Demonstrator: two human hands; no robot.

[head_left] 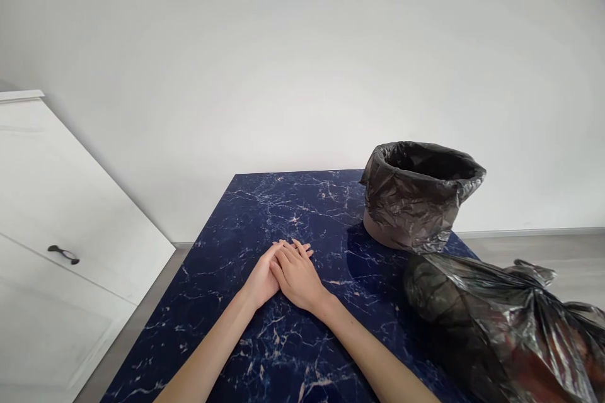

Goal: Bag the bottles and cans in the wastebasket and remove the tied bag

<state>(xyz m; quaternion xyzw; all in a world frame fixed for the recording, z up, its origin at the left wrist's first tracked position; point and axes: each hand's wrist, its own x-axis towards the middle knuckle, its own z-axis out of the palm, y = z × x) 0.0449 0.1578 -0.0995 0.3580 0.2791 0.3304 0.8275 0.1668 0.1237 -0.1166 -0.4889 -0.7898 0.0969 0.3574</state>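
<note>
My left hand [261,280] rests on the dark blue marbled table [293,201], its fingers stretched out and partly hidden under the other hand. My right hand [299,277] lies across it, palm down, with the fingers extended and close together. No object shows between or under the two hands. To their right on the table stands a bin [385,233] lined with a black plastic bag [411,201] folded over its rim; neither hand touches it.
A knotted, filled black plastic bag [491,327] lies at the near right, partly over the table's right edge. Left of the table is a white cabinet [70,189] with a dark handle [63,254]. A pale wall [283,63] rises behind the table.
</note>
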